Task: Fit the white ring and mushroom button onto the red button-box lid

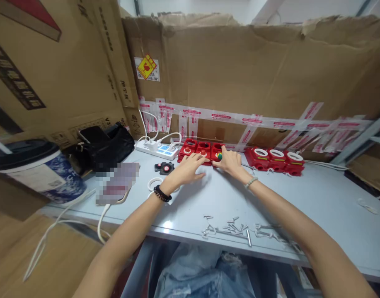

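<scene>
Both my hands reach to a red three-cell block [203,149] at the back of the grey table [317,203]. My left hand [190,167] lies with fingers stretched out, its fingertips touching the block's front left cells. My right hand [229,162] rests at the block's right cell, fingers curled around a small green and yellow part [220,156]. A second red block [275,160] with white rings in its cells stands to the right, untouched.
Several metal screws and pins [236,229] lie near the table's front edge. A white power strip [158,150], two small dark caps [165,167], a white ring [154,183], a black bag [102,145] and a lidded bucket [37,169] sit left. Cardboard walls surround the table.
</scene>
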Demonstrator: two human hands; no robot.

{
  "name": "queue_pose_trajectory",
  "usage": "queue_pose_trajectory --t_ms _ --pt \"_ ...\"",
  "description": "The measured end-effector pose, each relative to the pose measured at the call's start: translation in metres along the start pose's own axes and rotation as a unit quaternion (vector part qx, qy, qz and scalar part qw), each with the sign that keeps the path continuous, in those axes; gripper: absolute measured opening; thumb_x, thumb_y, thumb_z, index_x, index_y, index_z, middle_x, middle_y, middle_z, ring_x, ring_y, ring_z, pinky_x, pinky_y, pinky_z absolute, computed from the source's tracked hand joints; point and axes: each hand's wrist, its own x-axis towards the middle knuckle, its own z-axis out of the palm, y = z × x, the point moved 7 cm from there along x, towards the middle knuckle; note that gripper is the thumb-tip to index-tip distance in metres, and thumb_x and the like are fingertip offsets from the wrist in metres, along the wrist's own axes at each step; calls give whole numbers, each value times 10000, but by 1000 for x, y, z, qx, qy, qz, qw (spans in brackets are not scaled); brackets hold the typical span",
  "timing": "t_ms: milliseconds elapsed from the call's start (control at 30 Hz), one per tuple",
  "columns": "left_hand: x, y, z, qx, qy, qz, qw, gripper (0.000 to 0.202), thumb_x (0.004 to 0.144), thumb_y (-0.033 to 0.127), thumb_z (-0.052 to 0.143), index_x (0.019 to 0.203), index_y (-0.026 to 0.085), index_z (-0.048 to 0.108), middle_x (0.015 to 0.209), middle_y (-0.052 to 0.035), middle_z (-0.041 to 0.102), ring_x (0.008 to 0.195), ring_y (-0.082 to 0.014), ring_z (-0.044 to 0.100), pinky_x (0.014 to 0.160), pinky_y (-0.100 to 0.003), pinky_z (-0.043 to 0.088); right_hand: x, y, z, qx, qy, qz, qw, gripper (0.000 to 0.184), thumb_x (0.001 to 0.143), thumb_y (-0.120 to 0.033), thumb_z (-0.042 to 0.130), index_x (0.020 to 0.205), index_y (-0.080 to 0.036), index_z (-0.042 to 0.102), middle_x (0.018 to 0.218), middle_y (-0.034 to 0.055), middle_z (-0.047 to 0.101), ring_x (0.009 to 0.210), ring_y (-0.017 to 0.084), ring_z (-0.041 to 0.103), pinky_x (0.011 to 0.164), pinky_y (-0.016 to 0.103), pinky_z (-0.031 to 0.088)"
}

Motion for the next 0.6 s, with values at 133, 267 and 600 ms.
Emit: queue_pose_trajectory --t_ms 133,267,600 --pt "0 1 -1 -5 1 1 1000 439 854 329 567 1265 214 461 1252 -101 523 1151 -289 465 923 -469 405 -3 8 -1 3 -4 11 1000 621 749 -456 553 1245 -103 429 930 194 699 885 350 656 666 361 423" --pt "0 0 -1 -6 -1 -3 1000 424 850 324 568 1249 216 471 1255 -97 522 1156 -286 465 927 -457 404 -15 22 -5 10 -15 14 1000 682 719 -469 570 1294 -140 407 945 176 700 887 357 651 651 361 419" --pt "0 8 2 -76 -7 12 997 468 859 354 565 1296 241 441 1304 -97 500 1232 -283 438 996 -494 378 -80 47 -26 151 -110 -151 971 696 666 -377 612 1314 -228 406 1071 80 673 894 262 637 710 335 462"
